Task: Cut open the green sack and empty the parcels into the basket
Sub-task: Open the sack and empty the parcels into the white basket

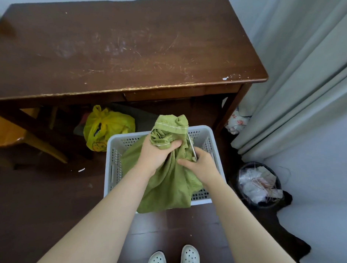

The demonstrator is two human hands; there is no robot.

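Note:
A green woven sack (167, 182) stands in a white perforated basket (203, 132) on the floor, and its lower corner hangs over the basket's near rim. My left hand (156, 152) is closed around the bunched neck of the sack, holding it upright. My right hand (201, 165) grips a thin metal blade, scissors or a knife (192, 147), laid against the sack just below the neck. The blade's handle is hidden in my palm. No parcels show; the sack hides its contents.
A scratched dark wooden table (132, 51) stands just beyond the basket. Under it sits a yellow plastic bag (106, 129). A black waste bin (259, 185) full of rubbish is at the right, beside grey curtains (308, 77). My white shoes (174, 257) are at the bottom edge.

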